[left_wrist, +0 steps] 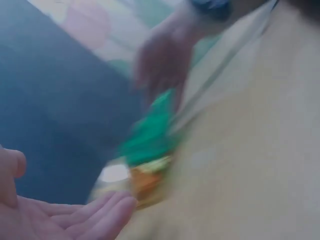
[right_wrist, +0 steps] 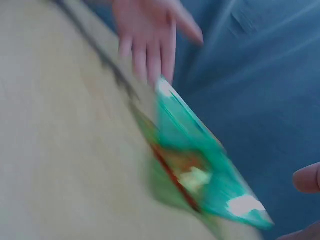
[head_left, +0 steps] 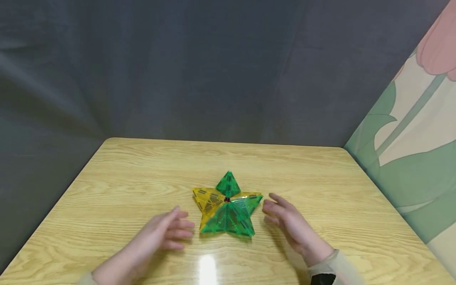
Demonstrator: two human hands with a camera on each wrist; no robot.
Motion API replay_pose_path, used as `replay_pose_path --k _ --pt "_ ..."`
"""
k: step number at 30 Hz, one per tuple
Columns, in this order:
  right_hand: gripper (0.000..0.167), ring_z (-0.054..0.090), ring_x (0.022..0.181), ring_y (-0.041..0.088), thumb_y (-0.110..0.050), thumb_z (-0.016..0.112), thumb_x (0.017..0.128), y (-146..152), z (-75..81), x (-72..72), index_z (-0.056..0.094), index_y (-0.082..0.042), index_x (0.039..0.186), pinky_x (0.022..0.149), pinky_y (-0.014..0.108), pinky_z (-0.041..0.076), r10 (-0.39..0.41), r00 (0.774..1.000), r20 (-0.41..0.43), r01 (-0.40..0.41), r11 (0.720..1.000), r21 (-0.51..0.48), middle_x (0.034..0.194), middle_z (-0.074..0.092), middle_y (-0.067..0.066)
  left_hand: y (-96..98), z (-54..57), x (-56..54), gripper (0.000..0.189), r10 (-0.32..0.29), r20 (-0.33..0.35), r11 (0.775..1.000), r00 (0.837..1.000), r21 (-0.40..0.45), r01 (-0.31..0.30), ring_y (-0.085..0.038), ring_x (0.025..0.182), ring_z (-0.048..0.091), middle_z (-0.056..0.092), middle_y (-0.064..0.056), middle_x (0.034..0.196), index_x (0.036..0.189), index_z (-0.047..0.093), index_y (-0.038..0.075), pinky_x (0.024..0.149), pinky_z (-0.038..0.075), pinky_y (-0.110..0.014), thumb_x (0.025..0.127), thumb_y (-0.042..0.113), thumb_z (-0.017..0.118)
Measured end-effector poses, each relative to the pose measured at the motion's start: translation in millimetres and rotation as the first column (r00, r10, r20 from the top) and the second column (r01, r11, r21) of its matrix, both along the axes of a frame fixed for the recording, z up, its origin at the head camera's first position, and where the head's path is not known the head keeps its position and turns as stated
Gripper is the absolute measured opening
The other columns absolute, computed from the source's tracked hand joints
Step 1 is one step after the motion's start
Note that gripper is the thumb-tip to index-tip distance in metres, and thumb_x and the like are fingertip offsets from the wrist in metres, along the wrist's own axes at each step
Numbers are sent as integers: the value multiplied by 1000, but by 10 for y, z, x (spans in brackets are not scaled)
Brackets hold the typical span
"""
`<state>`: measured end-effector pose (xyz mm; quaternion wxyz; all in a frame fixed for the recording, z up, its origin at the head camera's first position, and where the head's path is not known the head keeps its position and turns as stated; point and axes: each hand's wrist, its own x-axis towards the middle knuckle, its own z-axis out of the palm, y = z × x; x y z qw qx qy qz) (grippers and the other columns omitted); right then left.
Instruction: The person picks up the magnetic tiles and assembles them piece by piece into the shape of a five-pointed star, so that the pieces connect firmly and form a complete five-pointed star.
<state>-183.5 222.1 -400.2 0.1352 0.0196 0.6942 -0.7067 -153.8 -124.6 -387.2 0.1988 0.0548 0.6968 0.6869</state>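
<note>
A star of translucent green and yellow tiles [head_left: 228, 215] lies on the wooden table, its points raised in folded facets that meet at a dark centre. One green point stands at the far side; the yellow parts are mostly on the left. My left hand [head_left: 165, 231] hovers to the left of the star with fingers extended, apart from it. On the other side, my right hand [head_left: 288, 221] is held near the right green point, fingers loosely bent and gripping nothing. Both wrist views are blurred; the left one shows the star's green side [left_wrist: 147, 135] beyond the left fingers.
The wooden table [head_left: 124, 174] reaches back to a dark cloth [head_left: 228, 71] hanging behind and at the left. A flowered panel [head_left: 420, 130] borders the right edge. A bright light reflection [head_left: 208, 269] shows on the tabletop in front of the star.
</note>
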Motion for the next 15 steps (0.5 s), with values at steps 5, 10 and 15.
replay_pose_path --k 5,10,15 --pt "67 13 146 36 -30 41 108 436 265 -213 4 -8 159 116 55 19 -42 970 -241 100 968 231 162 6 21 -324 507 -271 58 105 -451 909 887 -317 -269 -42 130 44 42 -21 148 150 37 0 99 44 -57 108 40 34" --pt "66 -2 147 41 -35 46 106 648 400 -416 13 -16 160 111 68 7 212 711 -671 351 719 599 163 -2 17 -421 719 -627 64 -248 -780 621 574 -583 -524 -34 148 12 16 -4 163 158 26 17 115 14 -61 103 41 51" --pt "74 -1 148 39 -62 45 98 704 380 -609 26 -23 158 114 64 4 567 506 -650 569 347 746 164 1 15 -352 596 -1042 75 -612 -704 357 359 -652 -669 -28 150 -3 1 2 165 160 20 23 117 -2 -55 99 53 52"
